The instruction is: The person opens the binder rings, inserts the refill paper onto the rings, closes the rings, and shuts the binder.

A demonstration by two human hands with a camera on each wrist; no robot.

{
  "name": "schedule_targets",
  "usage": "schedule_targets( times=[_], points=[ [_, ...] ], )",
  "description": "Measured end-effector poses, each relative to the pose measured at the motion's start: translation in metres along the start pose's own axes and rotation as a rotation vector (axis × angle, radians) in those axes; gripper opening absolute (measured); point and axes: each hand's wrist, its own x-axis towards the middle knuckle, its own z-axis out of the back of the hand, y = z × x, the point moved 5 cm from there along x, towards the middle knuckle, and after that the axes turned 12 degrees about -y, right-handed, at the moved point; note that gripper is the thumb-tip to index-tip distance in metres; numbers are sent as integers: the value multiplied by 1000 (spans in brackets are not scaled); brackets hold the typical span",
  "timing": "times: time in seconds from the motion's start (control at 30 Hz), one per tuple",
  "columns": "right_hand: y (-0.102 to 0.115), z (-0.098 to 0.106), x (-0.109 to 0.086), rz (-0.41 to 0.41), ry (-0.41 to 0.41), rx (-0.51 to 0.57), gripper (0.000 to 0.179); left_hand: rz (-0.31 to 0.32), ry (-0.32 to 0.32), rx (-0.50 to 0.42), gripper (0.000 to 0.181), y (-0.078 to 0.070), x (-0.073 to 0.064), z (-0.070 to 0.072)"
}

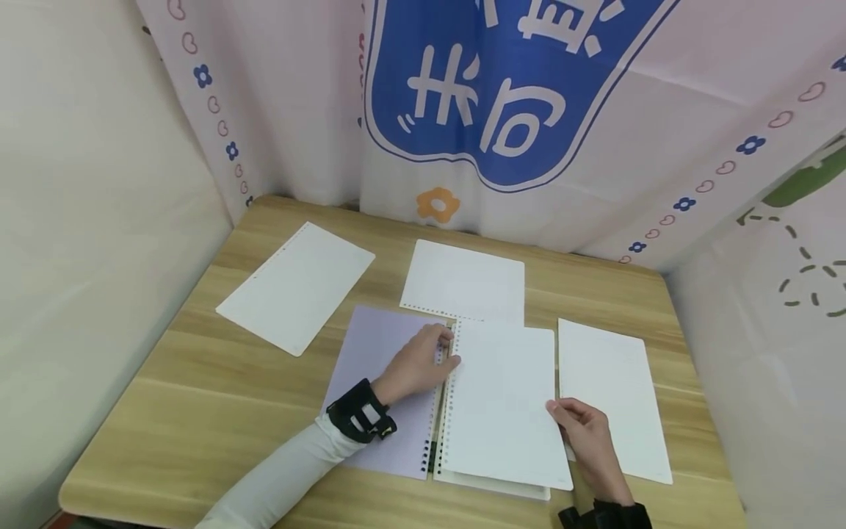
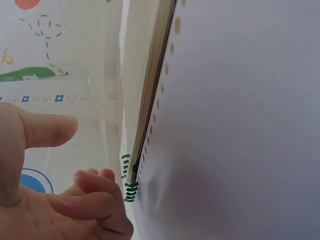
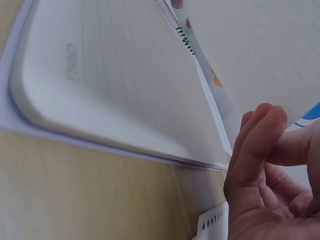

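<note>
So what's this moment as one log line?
left hand: over open notebook | right hand: pinches page by its edge | table: three loose sheets

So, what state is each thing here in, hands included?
Purple-covered paper notebook: open.
Green binding rings: partly visible; clasped or not, unclear.
White hole-punched paper sheet: raised over the notebook; detached or not, unclear.
Right hand: pinching that sheet.
Left hand: fingers loosely curled, holding nothing.
Left loose white paper sheet: flat.
Back loose white paper sheet: flat.
Right loose white paper sheet: flat.
</note>
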Motion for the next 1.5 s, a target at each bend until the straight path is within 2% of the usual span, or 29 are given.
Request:
schedule_targets(
  times=[0.2, 0.3, 0.43, 0.6, 0.9, 1.13, 1.3, 1.5],
  points=[
    [-1, -6, -3, 1, 8, 5, 24, -113, 24, 115, 60, -1, -4, -4],
    [-1, -10, -3, 10, 11, 18, 24, -142, 56, 172, 63, -2, -7, -3],
    [0, -13, -3, 18, 5, 25, 24, -131, 102, 229, 64, 0, -8, -3],
    [-1, -13, -4, 16, 7, 21, 22, -117, 121, 262, 64, 2, -10, -6],
    [1, -11, -5, 11, 11, 18, 21, -120, 129, 284, 63, 2, -12, -8],
    [1, -8, -5, 24, 7, 29, 21, -115, 164, 278, 62, -1, -16, -8],
    [-1, -8, -5, 9, 16, 42, 21, -138, 220, 289, 65, -3, -23, -6],
    [-3, -6, -5, 26, 15, 9, 24, -184, 306, 350, 82, -1, -37, -1]
  ],
)
